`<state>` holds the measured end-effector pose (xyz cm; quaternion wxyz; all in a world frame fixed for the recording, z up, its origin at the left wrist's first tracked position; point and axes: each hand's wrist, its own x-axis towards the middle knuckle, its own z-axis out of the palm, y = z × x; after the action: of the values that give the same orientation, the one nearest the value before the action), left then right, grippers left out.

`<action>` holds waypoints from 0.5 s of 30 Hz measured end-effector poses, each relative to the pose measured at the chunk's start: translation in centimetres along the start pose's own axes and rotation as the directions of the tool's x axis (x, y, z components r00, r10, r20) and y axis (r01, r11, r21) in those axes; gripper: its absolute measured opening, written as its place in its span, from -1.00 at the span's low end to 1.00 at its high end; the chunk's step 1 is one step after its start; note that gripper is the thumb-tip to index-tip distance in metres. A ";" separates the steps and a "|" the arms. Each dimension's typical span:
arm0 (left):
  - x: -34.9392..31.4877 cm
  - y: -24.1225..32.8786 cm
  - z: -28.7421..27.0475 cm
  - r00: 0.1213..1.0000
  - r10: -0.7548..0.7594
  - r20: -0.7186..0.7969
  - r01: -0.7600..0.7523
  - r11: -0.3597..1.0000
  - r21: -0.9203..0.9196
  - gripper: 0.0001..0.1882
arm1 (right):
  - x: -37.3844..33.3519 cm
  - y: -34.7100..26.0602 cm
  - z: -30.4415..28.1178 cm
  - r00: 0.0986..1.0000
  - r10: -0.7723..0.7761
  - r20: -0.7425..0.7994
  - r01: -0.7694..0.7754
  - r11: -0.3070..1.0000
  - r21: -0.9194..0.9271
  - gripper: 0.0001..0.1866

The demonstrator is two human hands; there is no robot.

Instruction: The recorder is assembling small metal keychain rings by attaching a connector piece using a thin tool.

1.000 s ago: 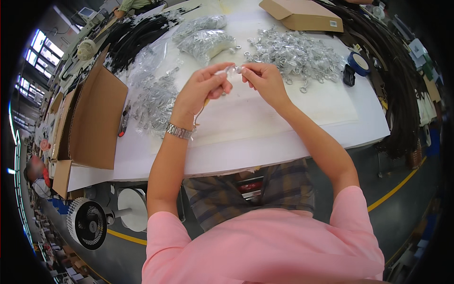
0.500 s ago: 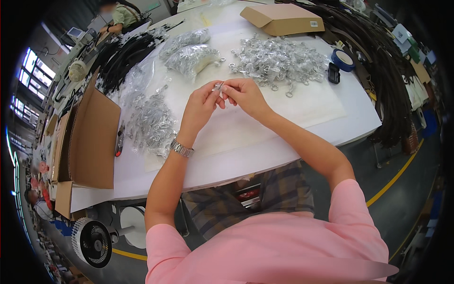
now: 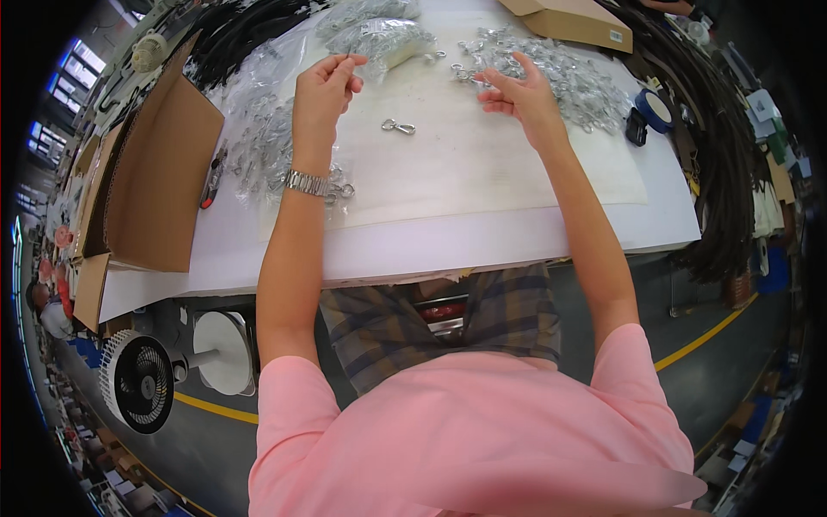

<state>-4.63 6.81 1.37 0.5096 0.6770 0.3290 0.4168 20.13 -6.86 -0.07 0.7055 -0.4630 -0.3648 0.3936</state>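
A silver snap hook (image 3: 399,127) with a ring end lies bare on the white sheet (image 3: 431,177), between my two hands and touching neither. My left hand (image 3: 320,99) is raised left of it, thumb and fingertips pinched together; whatever they hold, if anything, is too small to make out. Over the near edge of the right-hand heap of metal hooks (image 3: 577,86) in clear plastic, my right hand (image 3: 527,96) has its fingers spread and nothing in it. Beneath my left wrist spreads another heap of hooks (image 3: 263,151), partly hidden by the forearm.
Full clear bags (image 3: 379,43) sit at the back. An open cardboard box (image 3: 164,172) stands on the left beside a red-handled cutter (image 3: 210,185). At the right are a blue tape roll (image 3: 653,112), a small black case (image 3: 636,127) and long dark strips (image 3: 728,189).
My hands, which were together over a small metal piece, have parted to left and right. A snap hook now lies on the sheet between them. The right fingers have opened; the view has shifted.
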 end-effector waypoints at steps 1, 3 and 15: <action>0.2 -0.3 -0.7 0.998 0.015 -0.063 -0.021 0.995 -0.096 -0.75 | -0.4 -0.2 -0.1 0.994 -0.074 -0.085 0.036 0.924 -0.381 -0.65; 0.7 -0.7 -1.8 0.989 0.029 -0.144 -0.055 0.981 -0.185 -0.75 | -1.2 0.1 0.9 0.977 -0.178 -0.116 0.046 0.709 -0.704 -0.61; 1.4 -1.0 -1.6 0.955 0.029 -0.294 -0.103 0.965 -0.241 -0.77 | -5.8 9.0 15.2 0.588 -0.072 0.806 0.808 0.000 -0.590 -0.73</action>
<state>-5.44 8.98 0.96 0.5244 0.5489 0.3206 0.5665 2.36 -4.10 -4.76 0.1924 -0.4913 -0.8459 -0.0773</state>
